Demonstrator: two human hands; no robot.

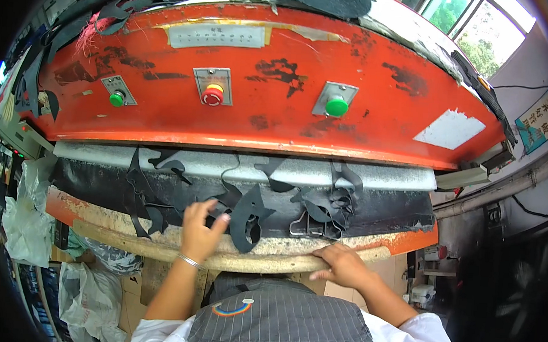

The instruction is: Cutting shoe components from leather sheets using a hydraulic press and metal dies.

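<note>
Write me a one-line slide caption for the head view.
Left hand near black scraps, right hand on the pale bar, before an orange-red machine with three buttons.

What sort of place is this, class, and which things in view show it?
Probably a workshop or small factory: there is a big orange-red machine with green push-buttons, and dark cut-out scraps lie on its black bed.

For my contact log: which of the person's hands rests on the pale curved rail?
The right hand, with fingers on the pale curved rail; the left hand is beyond it, beside dark cut pieces.
</note>
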